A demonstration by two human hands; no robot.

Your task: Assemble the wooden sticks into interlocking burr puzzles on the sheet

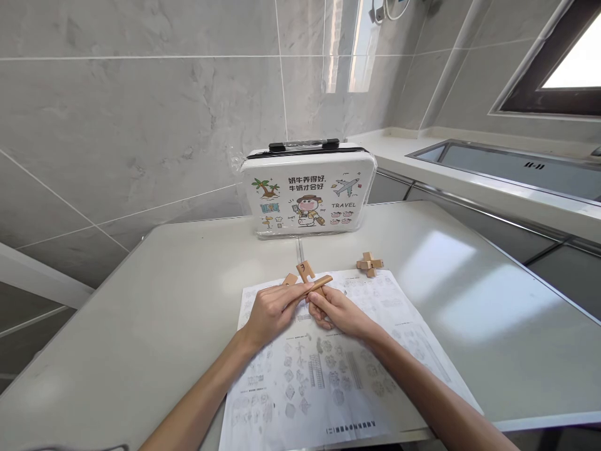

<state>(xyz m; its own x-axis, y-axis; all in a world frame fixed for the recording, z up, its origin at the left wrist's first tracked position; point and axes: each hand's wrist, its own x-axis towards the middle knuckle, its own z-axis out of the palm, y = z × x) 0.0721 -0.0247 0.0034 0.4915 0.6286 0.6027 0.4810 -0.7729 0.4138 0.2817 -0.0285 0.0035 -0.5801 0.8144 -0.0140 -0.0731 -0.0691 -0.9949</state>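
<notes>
My left hand (277, 308) and my right hand (339, 311) meet over a printed sheet (357, 376), closed around wooden puzzle pieces. A light-brown wooden puzzle piece (323, 281) sticks out between the fingertips, pointing up and right. Just beyond the fingers is a notched wooden piece (305, 269) with a dark mark on it. Another wooden piece (290, 279) shows behind my left hand, partly hidden by it. My fingers cover how the pieces touch or join. The sheet carries rows of small puzzle diagrams, upside down to me.
An assembled wooden cross-shaped puzzle (370, 264) stands at the sheet's far right edge. A white plastic-wrapped case (307, 188) with cartoon prints stands upright at the back of the pale table (141, 338). To the right is a counter with a sink (507, 168).
</notes>
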